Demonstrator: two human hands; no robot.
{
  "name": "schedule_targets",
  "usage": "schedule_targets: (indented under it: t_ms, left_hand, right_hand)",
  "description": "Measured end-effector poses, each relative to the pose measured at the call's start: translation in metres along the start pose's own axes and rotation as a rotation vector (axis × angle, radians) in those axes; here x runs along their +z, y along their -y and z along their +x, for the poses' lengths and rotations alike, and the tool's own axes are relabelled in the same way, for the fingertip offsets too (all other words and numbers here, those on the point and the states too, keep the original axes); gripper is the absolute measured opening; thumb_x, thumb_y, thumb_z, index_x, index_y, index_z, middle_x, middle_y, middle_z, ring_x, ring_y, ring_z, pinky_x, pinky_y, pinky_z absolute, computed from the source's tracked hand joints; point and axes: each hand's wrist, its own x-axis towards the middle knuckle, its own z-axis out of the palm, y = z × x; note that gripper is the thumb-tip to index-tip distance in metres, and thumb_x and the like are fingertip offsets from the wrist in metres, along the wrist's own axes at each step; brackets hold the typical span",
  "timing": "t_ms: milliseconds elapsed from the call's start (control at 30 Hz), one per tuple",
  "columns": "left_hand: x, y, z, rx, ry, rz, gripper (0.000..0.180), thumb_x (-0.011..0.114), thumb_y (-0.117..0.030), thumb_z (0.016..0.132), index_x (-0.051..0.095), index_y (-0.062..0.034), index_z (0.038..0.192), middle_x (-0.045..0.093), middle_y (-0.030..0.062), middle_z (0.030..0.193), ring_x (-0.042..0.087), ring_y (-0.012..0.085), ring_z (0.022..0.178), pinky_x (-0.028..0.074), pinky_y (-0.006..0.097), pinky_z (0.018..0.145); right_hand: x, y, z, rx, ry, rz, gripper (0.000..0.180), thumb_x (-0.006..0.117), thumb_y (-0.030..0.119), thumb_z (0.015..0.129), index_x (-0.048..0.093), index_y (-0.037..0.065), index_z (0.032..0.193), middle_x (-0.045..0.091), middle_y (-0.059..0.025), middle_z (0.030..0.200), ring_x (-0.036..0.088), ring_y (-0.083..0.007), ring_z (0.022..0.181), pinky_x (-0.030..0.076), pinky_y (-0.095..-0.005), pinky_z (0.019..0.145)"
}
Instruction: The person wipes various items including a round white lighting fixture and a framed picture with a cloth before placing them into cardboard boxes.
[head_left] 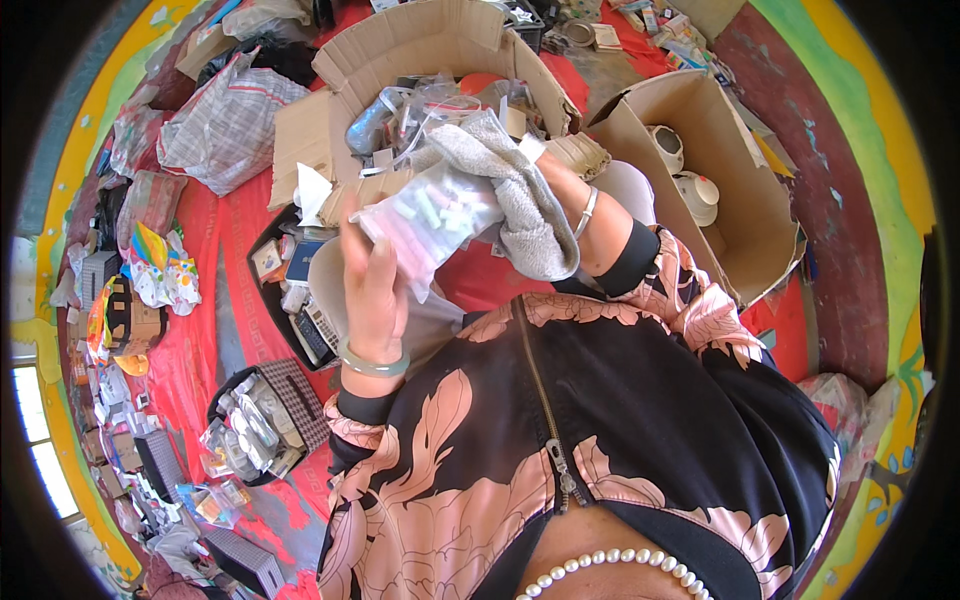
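My left hand (372, 290), a green bangle at its wrist, grips the left edge of a clear plastic bag (440, 222) between thumb and fingers. Small pastel pieces, shaped like short chalk sticks, fill the bag in white, mint, lilac and pink. A grey towelling cloth (520, 190) hangs in folds around my right hand (562, 180) and lies against the bag's right side. Its fingers are hidden by the cloth, which the hand holds bunched. Both hands are above my lap, just in front of an open cardboard box (410, 45).
That box holds a jumble of plastic-wrapped small items. Right of it, a second cardboard box (740, 235) contains white rounded objects. By my left knee stand a black bin (265, 255) and a checked basket (300, 385) of packets. A woven sack (228, 130) rests on red floor sheeting (195, 340).
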Motion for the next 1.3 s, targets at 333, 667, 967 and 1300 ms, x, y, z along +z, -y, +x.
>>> schedule_targets:
  t_ms: [333, 667, 967, 1300]
  left_hand:
    - [-0.014, -0.037, 0.023, 0.617, 0.445, 1.242, 0.094, 0.081, -0.013, 0.059, 0.026, -0.0007, 0.135, 0.033, 0.0198, 0.138, 0.031, 0.0393, 0.128, 0.028, 0.042, 0.105]
    - [-0.001, -0.021, 0.042, 0.310, 0.815, 0.464, 0.065, 0.080, -0.031, 0.063, 0.054, 0.0009, 0.113, 0.057, 0.0179, 0.116, 0.040, 0.0342, 0.123, 0.025, 0.045, 0.106]
    - [-0.005, 0.006, 0.025, -0.219, -0.166, -0.407, 0.045, 0.056, -0.032, 0.087, 0.048, -0.0042, 0.121, 0.058, 0.0094, 0.114, 0.058, 0.0262, 0.101, 0.046, 0.041, 0.089]
    - [-0.002, 0.021, 0.021, -0.441, 0.075, -0.471, 0.056, 0.063, -0.005, 0.078, 0.037, -0.0001, 0.128, 0.049, 0.0152, 0.123, 0.050, 0.0333, 0.112, 0.040, 0.047, 0.097]
  right_hand:
    - [-0.020, -0.017, -0.003, -0.024, 0.061, -0.075, 0.032, 0.058, 0.027, 0.087, 0.057, 0.005, 0.110, 0.061, -0.0053, 0.097, 0.059, -0.0141, 0.077, 0.048, -0.0255, 0.069]
    - [-0.027, -0.028, -0.001, 0.053, 0.109, -0.094, 0.030, 0.058, 0.023, 0.086, 0.056, 0.004, 0.110, 0.061, -0.0053, 0.096, 0.058, -0.0141, 0.079, 0.048, -0.0263, 0.071]
    - [-0.056, -0.013, 0.010, -0.092, -0.079, -0.187, 0.019, 0.056, 0.019, 0.087, 0.062, 0.005, 0.099, 0.062, -0.0054, 0.086, 0.058, -0.0160, 0.074, 0.048, -0.0295, 0.068]
    - [-0.060, 0.028, 0.006, -0.637, -0.357, -0.103, 0.027, 0.052, 0.022, 0.089, 0.057, 0.004, 0.108, 0.062, -0.0071, 0.096, 0.062, -0.0180, 0.081, 0.053, -0.0313, 0.071]
